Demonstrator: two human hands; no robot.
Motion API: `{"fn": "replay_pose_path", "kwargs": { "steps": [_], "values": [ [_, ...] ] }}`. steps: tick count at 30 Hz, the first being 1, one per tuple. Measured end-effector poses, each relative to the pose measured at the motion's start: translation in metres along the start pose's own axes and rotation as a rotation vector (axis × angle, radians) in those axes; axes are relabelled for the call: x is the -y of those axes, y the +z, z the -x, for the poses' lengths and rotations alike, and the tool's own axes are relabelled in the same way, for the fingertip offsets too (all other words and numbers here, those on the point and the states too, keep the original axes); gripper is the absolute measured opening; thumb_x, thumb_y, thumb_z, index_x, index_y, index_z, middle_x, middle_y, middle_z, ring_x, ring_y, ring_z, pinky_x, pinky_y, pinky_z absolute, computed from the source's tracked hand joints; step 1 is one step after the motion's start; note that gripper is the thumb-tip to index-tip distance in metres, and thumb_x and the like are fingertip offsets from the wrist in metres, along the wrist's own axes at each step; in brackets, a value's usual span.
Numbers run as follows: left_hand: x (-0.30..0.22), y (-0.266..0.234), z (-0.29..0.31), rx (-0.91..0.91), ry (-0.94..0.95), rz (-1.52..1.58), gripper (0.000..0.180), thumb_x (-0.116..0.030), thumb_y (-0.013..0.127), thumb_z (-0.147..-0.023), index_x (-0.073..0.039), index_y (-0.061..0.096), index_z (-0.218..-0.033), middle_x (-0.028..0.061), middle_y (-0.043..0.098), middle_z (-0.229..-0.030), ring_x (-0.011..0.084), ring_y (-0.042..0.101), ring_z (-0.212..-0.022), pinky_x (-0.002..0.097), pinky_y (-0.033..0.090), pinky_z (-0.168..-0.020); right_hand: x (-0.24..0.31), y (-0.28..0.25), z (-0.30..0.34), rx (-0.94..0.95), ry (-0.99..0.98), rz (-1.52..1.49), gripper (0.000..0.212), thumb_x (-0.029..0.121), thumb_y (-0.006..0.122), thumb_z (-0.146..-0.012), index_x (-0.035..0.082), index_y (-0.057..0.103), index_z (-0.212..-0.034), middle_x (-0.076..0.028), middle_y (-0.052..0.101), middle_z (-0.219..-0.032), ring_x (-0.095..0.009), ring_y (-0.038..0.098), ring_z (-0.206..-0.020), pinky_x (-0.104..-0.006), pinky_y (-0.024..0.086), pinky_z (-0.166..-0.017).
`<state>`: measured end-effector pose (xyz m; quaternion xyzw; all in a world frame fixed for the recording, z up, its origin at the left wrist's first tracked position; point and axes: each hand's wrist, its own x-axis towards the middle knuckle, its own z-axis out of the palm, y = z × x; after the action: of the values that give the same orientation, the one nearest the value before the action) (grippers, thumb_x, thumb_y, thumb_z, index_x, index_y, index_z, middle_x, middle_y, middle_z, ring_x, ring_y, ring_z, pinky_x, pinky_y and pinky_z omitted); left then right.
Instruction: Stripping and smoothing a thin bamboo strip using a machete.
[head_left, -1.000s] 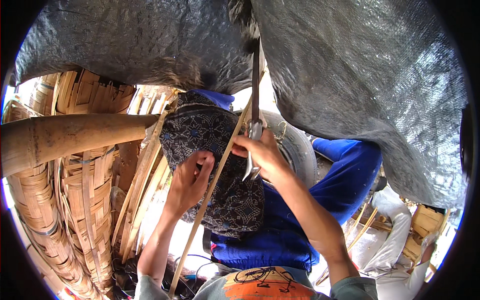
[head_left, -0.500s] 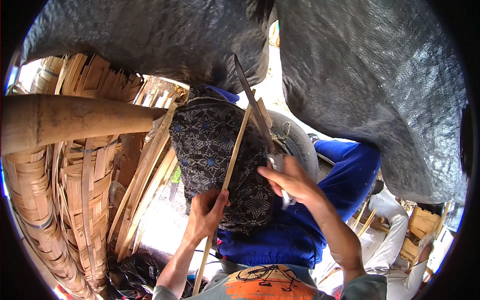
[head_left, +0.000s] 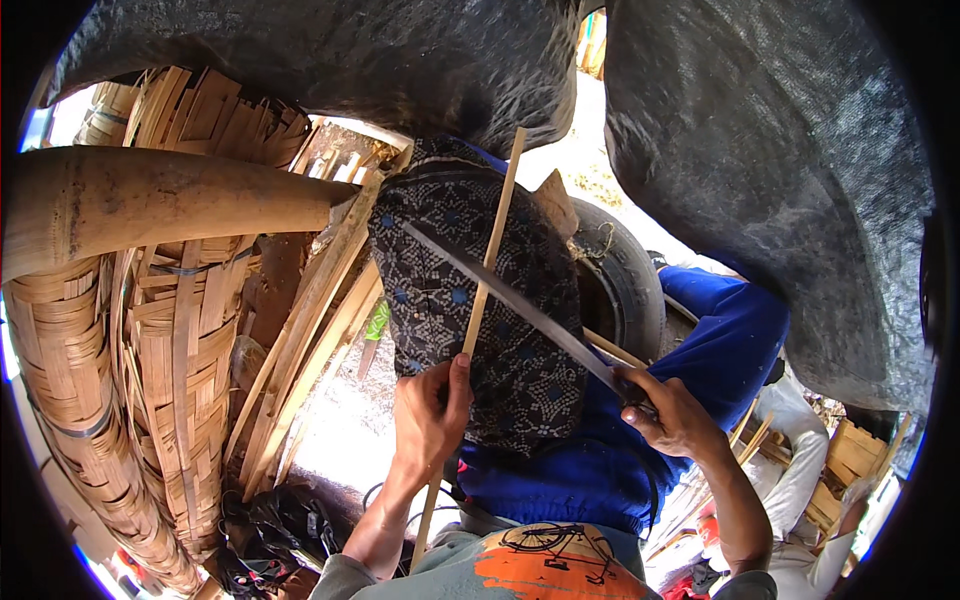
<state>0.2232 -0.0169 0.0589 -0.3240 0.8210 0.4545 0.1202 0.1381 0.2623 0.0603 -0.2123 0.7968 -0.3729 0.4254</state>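
Single head-worn fisheye view; faces steeply down, close above lap (head_left: 560,490).

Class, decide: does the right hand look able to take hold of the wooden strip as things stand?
Probably not: the right hand is closed around the handle of the knife, seemingly leaving no free grip. The blade also crosses over the wooden strip, though the strip's upper end looks uncovered.

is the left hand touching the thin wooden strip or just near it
Touching: the head view shows the left hand closed on the thin wooden strip, thumb against it, the strip emerging above and below the fist.
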Motion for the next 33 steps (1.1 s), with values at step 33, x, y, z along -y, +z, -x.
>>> {"fn": "replay_pose_path", "kwargs": {
  "steps": [33],
  "values": [
    [0.020,0.009,0.027,0.157,-0.161,0.155,0.046,-0.031,0.055,-0.095,0.004,0.061,-0.064,0.0089,0.051,-0.046,0.0120,0.044,-0.040,0.0312,0.032,-0.041,-0.007,0.005,-0.059,-0.322,0.032,0.265,0.043,0.037,0.057,-0.093,-0.001,0.057,-0.073,-0.015,0.057,-0.053,-0.032,0.058,-0.048,-0.0424,0.043,-0.052]
  ]
}}
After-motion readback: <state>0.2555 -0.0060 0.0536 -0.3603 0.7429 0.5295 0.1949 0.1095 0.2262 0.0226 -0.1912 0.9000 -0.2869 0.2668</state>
